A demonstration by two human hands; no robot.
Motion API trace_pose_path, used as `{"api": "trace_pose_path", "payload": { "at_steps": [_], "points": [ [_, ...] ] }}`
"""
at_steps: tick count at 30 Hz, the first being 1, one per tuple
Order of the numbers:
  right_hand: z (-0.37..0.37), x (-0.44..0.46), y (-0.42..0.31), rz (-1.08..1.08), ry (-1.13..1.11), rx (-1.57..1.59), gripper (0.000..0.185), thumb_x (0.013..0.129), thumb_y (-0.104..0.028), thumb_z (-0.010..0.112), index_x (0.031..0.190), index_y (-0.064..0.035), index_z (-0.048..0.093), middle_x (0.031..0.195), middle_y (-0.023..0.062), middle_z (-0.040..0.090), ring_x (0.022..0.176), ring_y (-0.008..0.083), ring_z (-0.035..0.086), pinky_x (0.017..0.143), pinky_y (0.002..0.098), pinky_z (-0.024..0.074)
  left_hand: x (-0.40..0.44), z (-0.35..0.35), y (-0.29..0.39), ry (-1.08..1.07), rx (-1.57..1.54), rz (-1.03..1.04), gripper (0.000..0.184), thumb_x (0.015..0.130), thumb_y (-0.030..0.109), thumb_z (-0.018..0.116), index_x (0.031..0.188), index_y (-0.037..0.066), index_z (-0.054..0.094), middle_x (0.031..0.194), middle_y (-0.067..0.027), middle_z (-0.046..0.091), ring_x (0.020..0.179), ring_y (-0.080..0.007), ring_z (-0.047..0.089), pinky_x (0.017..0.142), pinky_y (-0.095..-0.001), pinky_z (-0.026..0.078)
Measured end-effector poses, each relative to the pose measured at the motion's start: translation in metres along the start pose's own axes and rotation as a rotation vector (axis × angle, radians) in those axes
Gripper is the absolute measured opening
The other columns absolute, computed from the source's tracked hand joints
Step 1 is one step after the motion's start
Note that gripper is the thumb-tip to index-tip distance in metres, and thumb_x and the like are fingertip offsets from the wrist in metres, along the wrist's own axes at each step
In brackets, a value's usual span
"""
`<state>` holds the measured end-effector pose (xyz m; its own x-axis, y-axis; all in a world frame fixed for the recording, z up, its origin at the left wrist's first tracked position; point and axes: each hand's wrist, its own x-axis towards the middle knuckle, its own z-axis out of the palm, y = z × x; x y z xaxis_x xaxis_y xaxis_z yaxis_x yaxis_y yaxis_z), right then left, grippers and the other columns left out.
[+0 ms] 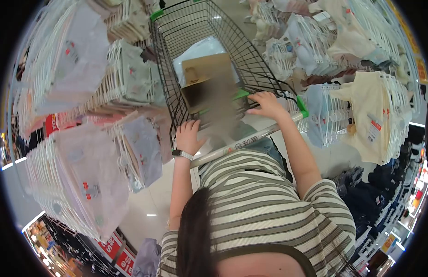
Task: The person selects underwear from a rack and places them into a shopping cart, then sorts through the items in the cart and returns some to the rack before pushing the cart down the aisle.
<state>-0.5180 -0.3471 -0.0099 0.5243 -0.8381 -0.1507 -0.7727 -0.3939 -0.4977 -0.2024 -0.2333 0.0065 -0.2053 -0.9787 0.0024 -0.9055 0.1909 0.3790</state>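
Observation:
A black wire shopping cart [173, 87] with green corner pieces stands in front of me. Its pale handle bar [251, 139] crosses near my waist, under my forearms. Beyond the bar, my left hand [188, 137], with a watch [182, 154] on its wrist, rests at the cart's rear left edge, fingers stretched out. My right hand [268, 105] lies by the rear right edge near a green strip, thumb apart from the fingers. Neither hand is wrapped round the bar. In the basket are a brown cardboard box [205, 68] and a whitish-blue package [200, 48]. A blurred patch hides part of the box.
Racks of pale garments on white hangers line both sides, with light clothes [80, 171] on the left and a cream garment [368, 115] on the right. Dark clothes [375, 189] hang lower right. A red sign [114, 251] stands lower left. Pale floor [147, 207] shows beside me.

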Motion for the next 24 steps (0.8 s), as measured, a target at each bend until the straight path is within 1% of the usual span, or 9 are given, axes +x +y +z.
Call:
{"api": "trace_pose_path", "payload": {
  "at_steps": [2, 3, 6, 7, 8, 10, 11, 18, 24],
  "points": [
    [-0.01, -0.013, 0.012, 0.027, -0.023, -0.096, 0.057, 0.069, -0.046, 0.064, 0.114, -0.0117, 0.055, 0.111, 0.0095, 0.056, 0.109, 0.0285, 0.046, 0.092, 0.0418, 0.0348, 0.012, 0.014, -0.003, -0.187, -0.052, -0.137, 0.055, 0.069, 0.025, 0.066, 0.119, 0.01, 0.048, 0.112, -0.011, 0.054, 0.107, -0.0296, 0.048, 0.091, -0.0402, 0.038],
    [-0.009, -0.014, 0.019, 0.015, 0.025, -0.067, 0.057, 0.066, -0.041, 0.069, 0.114, -0.0122, 0.055, 0.11, 0.0074, 0.056, 0.108, 0.0273, 0.047, 0.091, 0.0407, 0.0356, 0.018, 0.018, -0.003, -0.178, -0.123, -0.17, 0.045, 0.07, 0.024, 0.065, 0.111, 0.011, 0.055, 0.107, -0.0099, 0.057, 0.1, -0.0287, 0.053, 0.086, -0.0392, 0.042],
    [0.0, -0.005, 0.032, 0.098, 0.01, -0.102, 0.057, 0.061, -0.033, 0.073, 0.112, -0.0125, 0.056, 0.108, 0.0056, 0.057, 0.107, 0.0259, 0.048, 0.089, 0.0405, 0.0372, 0.031, 0.026, -0.007, -0.279, -0.116, -0.185, 0.031, 0.071, 0.022, 0.064, 0.099, 0.011, 0.062, 0.108, -0.0085, 0.057, 0.097, -0.0285, 0.055, 0.081, -0.0395, 0.045],
    [0.002, 0.002, 0.034, 0.099, 0.041, -0.124, 0.049, 0.059, -0.025, 0.074, 0.104, -0.0119, 0.06, 0.103, 0.0044, 0.058, 0.101, 0.0248, 0.052, 0.085, 0.0393, 0.0414, 0.032, 0.028, -0.004, -0.18, -0.123, -0.153, 0.02, 0.071, 0.021, 0.062, 0.089, 0.013, 0.065, 0.103, -0.0066, 0.06, 0.093, -0.0271, 0.057, 0.077, -0.0382, 0.046],
    [0.002, 0.006, 0.039, 0.09, 0.05, -0.12, 0.049, 0.059, -0.025, 0.074, 0.104, -0.0119, 0.06, 0.103, 0.0044, 0.058, 0.101, 0.0248, 0.052, 0.085, 0.0393, 0.0414, 0.033, 0.029, -0.003, -0.172, -0.111, -0.155, 0.02, 0.071, 0.021, 0.062, 0.089, 0.013, 0.065, 0.103, -0.0066, 0.06, 0.093, -0.0271, 0.057, 0.077, -0.0382, 0.046],
    [0.003, 0.018, 0.048, 0.071, -0.127, -0.169, 0.042, 0.059, -0.025, 0.075, 0.097, -0.012, 0.063, 0.1, 0.0048, 0.059, 0.097, 0.0248, 0.054, 0.079, 0.0371, 0.0451, 0.041, 0.022, 0.006, -0.178, -0.17, -0.258, 0.018, 0.072, 0.021, 0.06, 0.088, 0.014, 0.065, 0.096, -0.0059, 0.062, 0.088, -0.027, 0.059, 0.072, -0.037, 0.048],
    [0.004, 0.018, 0.051, 0.022, 0.007, -0.136, 0.032, 0.06, -0.022, 0.074, 0.089, -0.0124, 0.065, 0.092, 0.005, 0.06, 0.09, 0.0252, 0.057, 0.076, 0.0364, 0.0468, 0.042, 0.027, 0.002, -0.147, -0.142, -0.256, 0.017, 0.073, 0.022, 0.059, 0.087, 0.015, 0.066, 0.089, -0.0051, 0.064, 0.083, -0.0271, 0.06, 0.068, -0.037, 0.048],
    [0.004, 0.043, 0.064, 0.036, 0.095, -0.069, 0.024, 0.061, -0.019, 0.071, 0.083, -0.0115, 0.064, 0.083, 0.0063, 0.06, 0.083, 0.0267, 0.059, 0.072, 0.0376, 0.0475, 0.072, 0.015, 0.008, -0.149, -0.108, -0.323, 0.02, 0.071, 0.021, 0.063, 0.089, 0.014, 0.065, 0.091, -0.0055, 0.064, 0.084, -0.0269, 0.06, 0.07, -0.0371, 0.048],
    [-0.007, 0.072, 0.06, -0.042, -0.004, -0.251, 0.027, 0.06, -0.022, 0.07, 0.082, -0.009, 0.062, 0.078, 0.0075, 0.061, 0.074, 0.025, 0.061, 0.069, 0.0371, 0.0477, 0.098, 0.021, -0.011, -0.15, -0.103, -0.205, 0.028, 0.069, 0.024, 0.068, 0.096, 0.014, 0.065, 0.109, -0.0063, 0.06, 0.098, -0.0249, 0.057, 0.082, -0.0329, 0.047]
  ]
}}
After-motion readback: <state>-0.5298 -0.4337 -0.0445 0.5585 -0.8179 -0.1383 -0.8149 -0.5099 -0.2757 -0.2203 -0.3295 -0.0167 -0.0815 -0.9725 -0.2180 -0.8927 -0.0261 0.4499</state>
